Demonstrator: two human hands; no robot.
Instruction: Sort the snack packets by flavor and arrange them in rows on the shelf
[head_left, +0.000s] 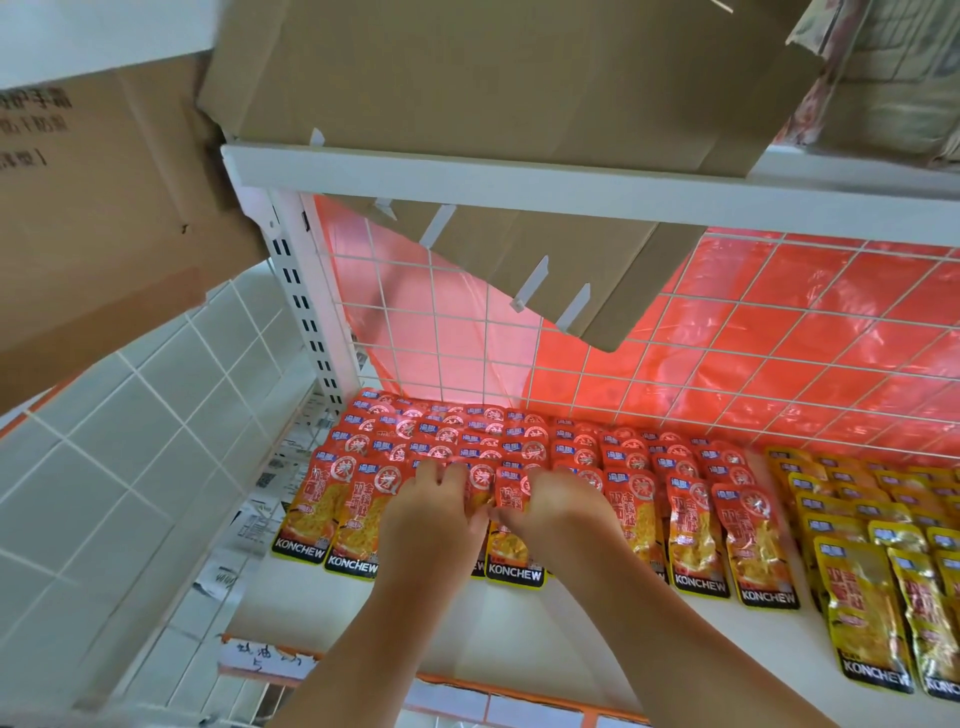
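Your left hand (441, 501) and right hand (558, 506) each grasp red packets (511, 493), fingers curled, mid-row on the shelf (514, 623). Packet long axes run 12 to 6. The yellow rows (857, 519) lie at 3 o'clock, nearer your right hand.

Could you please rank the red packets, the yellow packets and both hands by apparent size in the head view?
1. red packets
2. yellow packets, partly cropped
3. left hand and right hand, alike
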